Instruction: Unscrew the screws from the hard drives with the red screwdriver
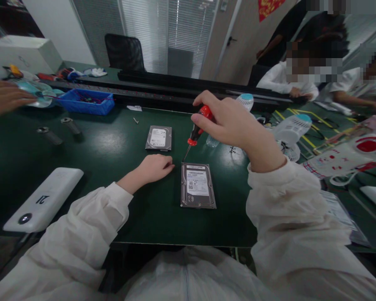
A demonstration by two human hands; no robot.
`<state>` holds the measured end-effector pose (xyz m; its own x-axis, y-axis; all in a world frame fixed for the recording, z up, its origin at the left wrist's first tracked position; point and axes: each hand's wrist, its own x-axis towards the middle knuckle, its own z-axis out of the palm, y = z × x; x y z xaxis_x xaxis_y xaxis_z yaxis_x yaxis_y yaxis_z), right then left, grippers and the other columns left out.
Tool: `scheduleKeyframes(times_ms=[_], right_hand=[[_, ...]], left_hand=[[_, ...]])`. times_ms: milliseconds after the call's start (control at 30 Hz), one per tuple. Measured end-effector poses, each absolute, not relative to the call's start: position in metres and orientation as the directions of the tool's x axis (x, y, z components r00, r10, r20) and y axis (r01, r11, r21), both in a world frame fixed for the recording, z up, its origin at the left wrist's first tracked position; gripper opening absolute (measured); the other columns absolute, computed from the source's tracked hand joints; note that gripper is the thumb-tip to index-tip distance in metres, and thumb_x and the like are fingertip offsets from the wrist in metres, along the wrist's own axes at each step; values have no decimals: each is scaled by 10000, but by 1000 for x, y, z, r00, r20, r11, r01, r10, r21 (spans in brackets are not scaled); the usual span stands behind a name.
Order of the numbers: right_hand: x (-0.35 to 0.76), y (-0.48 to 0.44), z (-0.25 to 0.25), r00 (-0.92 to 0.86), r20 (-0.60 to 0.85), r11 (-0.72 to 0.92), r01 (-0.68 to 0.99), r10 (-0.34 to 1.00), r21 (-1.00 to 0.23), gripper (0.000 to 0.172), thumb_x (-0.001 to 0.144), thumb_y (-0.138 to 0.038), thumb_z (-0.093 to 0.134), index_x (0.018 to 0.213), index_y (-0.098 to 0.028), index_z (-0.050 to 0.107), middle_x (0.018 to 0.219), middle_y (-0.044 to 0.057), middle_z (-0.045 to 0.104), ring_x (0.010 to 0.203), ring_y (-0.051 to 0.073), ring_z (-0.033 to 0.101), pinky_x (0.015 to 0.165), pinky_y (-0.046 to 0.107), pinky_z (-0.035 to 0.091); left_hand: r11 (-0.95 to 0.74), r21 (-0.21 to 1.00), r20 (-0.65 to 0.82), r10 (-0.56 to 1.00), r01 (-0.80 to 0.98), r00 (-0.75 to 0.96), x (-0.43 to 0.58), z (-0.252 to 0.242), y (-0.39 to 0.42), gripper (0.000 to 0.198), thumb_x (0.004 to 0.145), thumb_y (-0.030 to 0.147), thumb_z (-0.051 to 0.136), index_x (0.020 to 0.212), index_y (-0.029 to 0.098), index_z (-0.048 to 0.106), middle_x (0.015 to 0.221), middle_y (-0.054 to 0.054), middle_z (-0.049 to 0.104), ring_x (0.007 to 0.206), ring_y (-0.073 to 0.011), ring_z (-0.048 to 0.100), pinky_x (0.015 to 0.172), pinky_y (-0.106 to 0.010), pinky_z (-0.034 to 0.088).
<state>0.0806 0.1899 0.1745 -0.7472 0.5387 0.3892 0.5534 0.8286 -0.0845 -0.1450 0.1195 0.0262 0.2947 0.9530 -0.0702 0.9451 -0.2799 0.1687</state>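
Observation:
In my right hand point(230, 119) is a red and black screwdriver point(196, 130), gripped by its handle and tilted. Its tip meets the top left corner of a hard drive point(198, 186) that lies label up in front of me. My left hand point(155, 168) rests on the table just left of that corner, apart from the drive, fingers curled together; what they may hold is hidden. Behind it a second hard drive point(158, 138) lies flat, also label up.
A white power bank point(44, 200) lies at left, with two metal cylinders point(50, 136) behind it. Farther back stands a blue bin point(87, 102) of wires. Another person's hand point(8, 98) reaches in from the left. Small screws point(233, 149) and white fans point(293, 127) are at right.

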Motion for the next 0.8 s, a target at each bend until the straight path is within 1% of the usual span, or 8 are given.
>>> scheduleKeyframes(times_ms=[133,233,367,433,533,600,700,800], right_hand=[[81,190,174,-800,357,875,451,483,-175,375,1018,-344,465,1354,-207,560,1039,75,713,851,249,634,830,417,467],[78,192,173,-802,377,886,417,463,-201,319,1026,-424,497,1256,-235,610,937,37,697,758,212,587,782,388,456],[76,190,175,-750,406,843,525,522,-113,354,1024,-541,524,1069,-220,667,797,33,640,733,216,568,762,386,425],[77,188,177,-754,386,839,532,531,-113,326,1035,-488,491,1093,-216,661,825,45,650,755,228,578,759,390,420],[79,190,178,-799,348,871,462,490,-165,259,989,-339,501,1192,-228,617,949,56,683,803,237,596,766,391,430],[79,192,177,-809,350,881,432,473,-192,257,967,-316,526,1201,-239,599,951,42,679,776,225,587,764,387,438],[76,195,172,-774,400,869,466,492,-167,298,1006,-437,547,1240,-257,591,904,20,661,717,209,559,768,387,438],[75,194,170,-754,406,848,517,517,-118,385,1031,-560,524,1272,-266,586,839,11,633,733,222,564,795,397,432]], left_hand=[[-283,178,-68,952,942,299,-145,26,120,280,1073,370,511,960,206,706,924,-82,780,853,-256,753,706,-327,516],[-281,180,-70,952,943,297,-145,26,119,277,1073,372,511,966,206,705,928,-81,781,853,-255,752,701,-325,515],[-279,177,-72,953,944,296,-145,28,119,284,1076,378,511,956,202,697,944,-83,782,858,-255,750,707,-324,512],[-281,176,-74,952,944,297,-145,27,119,287,1078,378,509,952,201,696,939,-82,781,849,-253,749,706,-323,511],[-282,168,-72,952,945,297,-145,26,120,286,1075,378,510,954,203,701,934,-83,782,856,-257,752,716,-325,515],[-283,162,-68,953,945,297,-145,26,120,289,1074,384,508,958,205,704,939,-85,784,866,-259,754,726,-328,520],[-284,157,-61,953,946,296,-145,25,120,289,1072,385,502,966,208,705,945,-86,787,878,-257,755,733,-328,524],[-286,160,-59,953,945,298,-146,24,120,285,1070,382,503,965,209,703,943,-84,787,872,-254,754,724,-324,523]])
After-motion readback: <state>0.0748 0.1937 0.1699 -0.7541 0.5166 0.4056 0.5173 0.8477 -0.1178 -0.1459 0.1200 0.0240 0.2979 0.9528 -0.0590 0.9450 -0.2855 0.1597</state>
